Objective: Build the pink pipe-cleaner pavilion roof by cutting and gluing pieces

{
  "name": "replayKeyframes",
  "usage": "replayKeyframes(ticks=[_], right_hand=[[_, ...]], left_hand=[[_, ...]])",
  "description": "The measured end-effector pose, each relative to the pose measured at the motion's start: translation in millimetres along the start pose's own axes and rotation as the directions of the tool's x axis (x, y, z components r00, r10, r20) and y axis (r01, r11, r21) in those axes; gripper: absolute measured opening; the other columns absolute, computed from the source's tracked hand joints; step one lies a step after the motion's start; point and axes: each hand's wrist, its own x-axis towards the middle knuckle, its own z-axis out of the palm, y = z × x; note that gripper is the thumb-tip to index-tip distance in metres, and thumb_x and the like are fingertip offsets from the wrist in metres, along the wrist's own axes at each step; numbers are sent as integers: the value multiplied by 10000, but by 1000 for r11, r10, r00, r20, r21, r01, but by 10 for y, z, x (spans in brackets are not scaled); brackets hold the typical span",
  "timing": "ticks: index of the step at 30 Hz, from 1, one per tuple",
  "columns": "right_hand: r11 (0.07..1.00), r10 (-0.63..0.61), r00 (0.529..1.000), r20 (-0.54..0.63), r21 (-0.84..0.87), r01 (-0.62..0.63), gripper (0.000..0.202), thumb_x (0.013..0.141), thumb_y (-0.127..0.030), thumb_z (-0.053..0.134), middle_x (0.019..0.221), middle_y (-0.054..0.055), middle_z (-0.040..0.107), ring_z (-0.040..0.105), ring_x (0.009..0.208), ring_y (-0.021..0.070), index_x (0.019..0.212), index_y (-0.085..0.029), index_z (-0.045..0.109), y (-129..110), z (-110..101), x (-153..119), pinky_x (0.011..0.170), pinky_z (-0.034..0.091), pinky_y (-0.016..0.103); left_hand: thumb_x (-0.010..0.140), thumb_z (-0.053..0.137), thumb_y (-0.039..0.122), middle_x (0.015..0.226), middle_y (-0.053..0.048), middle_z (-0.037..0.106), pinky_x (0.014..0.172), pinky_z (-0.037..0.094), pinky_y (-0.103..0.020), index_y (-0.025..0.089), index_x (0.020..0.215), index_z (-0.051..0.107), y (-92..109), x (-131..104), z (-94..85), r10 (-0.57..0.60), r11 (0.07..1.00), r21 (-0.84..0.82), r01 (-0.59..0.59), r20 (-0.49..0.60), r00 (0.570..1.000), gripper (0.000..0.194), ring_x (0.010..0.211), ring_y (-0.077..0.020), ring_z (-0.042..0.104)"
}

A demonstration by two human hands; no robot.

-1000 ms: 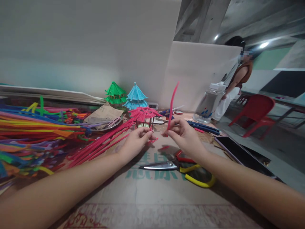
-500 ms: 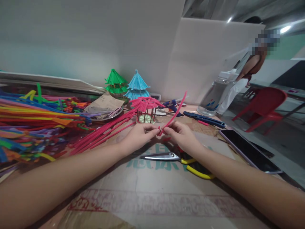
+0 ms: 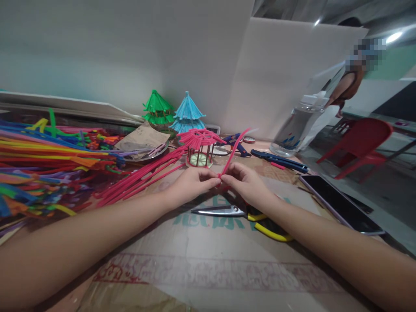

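My left hand point(image 3: 199, 184) and my right hand point(image 3: 243, 182) meet fingertip to fingertip above the cardboard. Both pinch the lower end of a pink pipe cleaner point(image 3: 234, 149), whose free length slants up and to the right. The pinched end itself is mostly covered by my fingers. Just behind my hands stands a small pavilion model point(image 3: 199, 147) with a pink roof, thin brown posts and a pale round base. Below my right hand lie scissors point(image 3: 224, 211) with yellow and black handles, blades pointing left.
A bundle of pink pipe cleaners point(image 3: 139, 180) lies left of the pavilion, beside a colourful heap point(image 3: 48, 151). Green point(image 3: 158, 108) and blue point(image 3: 187, 112) roofed models stand behind. At right are a phone point(image 3: 339, 203), a blue cutter point(image 3: 279, 161), a water jug point(image 3: 294, 125) and a person's arm point(image 3: 344, 89).
My fingertips have come closer together at the pipe cleaner's lower end. Its free length stands a little steeper. The view has shifted slightly.
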Motion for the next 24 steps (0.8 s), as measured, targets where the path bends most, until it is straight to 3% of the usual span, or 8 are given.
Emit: replayKeyframes(ticks=[11,24], right_hand=[[999,28,999,37,43,-30,144,839,-329,610,773,-2,627,640,689,166,838,-195,557,-1,12,2,619,511,294],[992,19,997,75,122,-28,184,818,-362,646,778,-16,616,627,663,156,820,-210,542,-2,40,3,626,524,302]], left_hand=[[883,591,369,845,-67,751,729,487,-252,143,823,729,-4,35,-13,19,1000,-26,-18,58,998,271,791,-172,673],[845,632,333,811,-49,747,708,478,-233,148,785,721,34,9,11,9,1000,-6,-9,56,998,213,764,-158,668]])
